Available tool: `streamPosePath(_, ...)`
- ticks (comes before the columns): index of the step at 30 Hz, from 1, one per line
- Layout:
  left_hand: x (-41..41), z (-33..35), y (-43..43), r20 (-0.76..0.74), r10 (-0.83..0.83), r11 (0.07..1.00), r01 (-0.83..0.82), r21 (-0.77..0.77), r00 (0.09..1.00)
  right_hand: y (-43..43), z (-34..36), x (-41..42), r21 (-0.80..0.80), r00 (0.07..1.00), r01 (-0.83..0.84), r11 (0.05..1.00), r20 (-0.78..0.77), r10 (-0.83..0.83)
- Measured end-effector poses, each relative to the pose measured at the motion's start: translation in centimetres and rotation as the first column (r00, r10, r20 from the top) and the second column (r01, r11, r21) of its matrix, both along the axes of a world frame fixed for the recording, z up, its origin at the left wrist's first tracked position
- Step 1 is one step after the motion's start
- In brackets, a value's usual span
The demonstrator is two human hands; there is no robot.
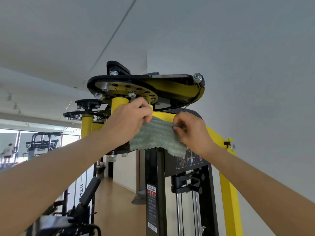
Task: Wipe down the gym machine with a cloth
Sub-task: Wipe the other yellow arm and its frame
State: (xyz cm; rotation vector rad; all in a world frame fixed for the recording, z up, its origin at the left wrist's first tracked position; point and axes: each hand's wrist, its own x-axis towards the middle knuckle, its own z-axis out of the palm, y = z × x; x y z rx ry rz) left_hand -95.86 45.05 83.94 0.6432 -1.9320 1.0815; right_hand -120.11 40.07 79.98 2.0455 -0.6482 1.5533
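A yellow and black gym machine (228, 184) rises in front of me, seen from below. Its top carries a black numbered pivot disc (129, 90) on a yellow post. A green patterned cloth (156, 138) hangs stretched between my two raised hands, just in front of the yellow crossbar (163, 115) under the disc. My left hand (129, 120) pinches the cloth's upper left corner. My right hand (190, 132) pinches its upper right edge. The cloth's lower edge droops over the black instruction panel (190, 160).
A second pivot disc (85, 114) on a yellow post stands behind to the left. The black weight-stack column (155, 193) with chrome guide rods (179, 215) runs down below. Other black gym equipment (42, 143) and a person stand far left by windows. A white wall lies to the right.
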Motion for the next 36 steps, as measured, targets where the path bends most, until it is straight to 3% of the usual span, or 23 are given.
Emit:
streamPosePath(2, 0.3, 0.2, -0.6, 0.05, 0.088, 0.992, -0.083, -0.091, 0.995, -0.8, 0.4, 0.4, -0.154, 0.999, 0.031, 0.988, -0.005, -0.032)
streamPosePath(5, 0.5, 0.4, -1.4, 0.056, 0.262, 0.953, -0.249, -0.172, 0.963, -2.0, 1.1, 1.2, -0.227, 0.997, 0.073, 0.971, 0.002, -0.074)
streamPosePath(11, 0.4, 0.1, -1.3, 0.029, 0.527, 0.803, -0.486, -0.345, 0.85, -4.2, 1.6, 3.1, -0.062, 0.996, 0.085, 0.994, 0.003, -0.085)
streamPosePath(17, 0.0, 0.3, -0.7, 0.069, 0.646, 0.721, -0.579, -0.381, 0.76, -4.4, 2.0, 3.8, -0.132, 0.997, 0.055, 0.99, -0.041, -0.061)
streamPosePath(23, -0.6, 0.5, -1.3, 0.242, 0.64, 0.737, -0.493, -0.463, 0.73, -4.8, 2.9, 3.2, -0.111, 0.989, 0.028, 0.993, -0.145, -0.044)
streamPosePath(30, -1.9, 0.6, -2.8, 0.195, 0.526, 0.831, -0.451, -0.326, 0.828, -5.8, 3.7, 1.0, -0.044, 0.988, 0.061, 0.997, -0.141, -0.067)
streamPosePath(36, -5.4, 1.0, -4.1, 0.196, 0.56, 0.821, -0.508, -0.26, 0.805, -7.1, 3.4, -1.9, 0.017, 0.99, 0.112, 0.994, -0.083, -0.11)
